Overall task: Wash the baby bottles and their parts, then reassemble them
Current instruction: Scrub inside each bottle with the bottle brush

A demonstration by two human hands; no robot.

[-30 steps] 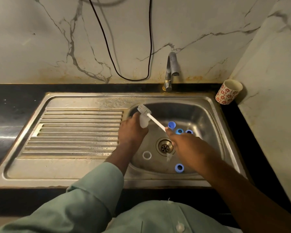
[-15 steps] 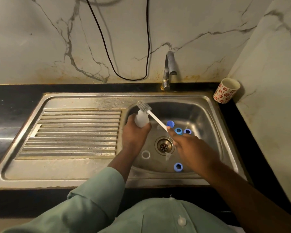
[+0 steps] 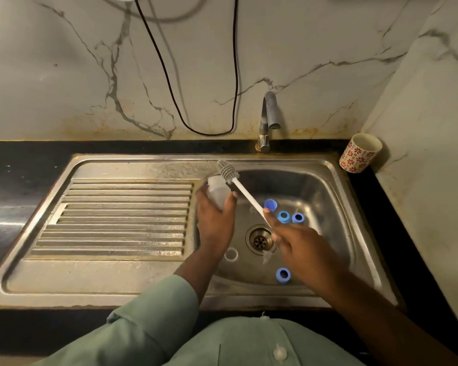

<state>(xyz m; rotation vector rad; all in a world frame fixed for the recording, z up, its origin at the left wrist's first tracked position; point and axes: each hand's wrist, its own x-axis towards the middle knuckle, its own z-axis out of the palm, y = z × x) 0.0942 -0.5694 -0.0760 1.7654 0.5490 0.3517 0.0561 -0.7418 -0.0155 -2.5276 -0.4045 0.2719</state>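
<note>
Head view | left hand (image 3: 215, 223) grips clear bottle (image 3: 219, 191) at sink's (image 3: 132, 165) left basin edge | right hand (image 3: 302, 249) pinches brush (image 3: 238, 184), now withdrawn, bristles outside | inside scrub likely done, rinsing next

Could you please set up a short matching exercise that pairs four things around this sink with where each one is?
Things:
1. bottle
2. brush
3. patterned cup
4. white ring

Places:
A. on the counter by the right wall
B. in the left hand
C. on the basin floor near the drain
D. in the right hand

Pairs: 1-B, 2-D, 3-A, 4-C
</note>
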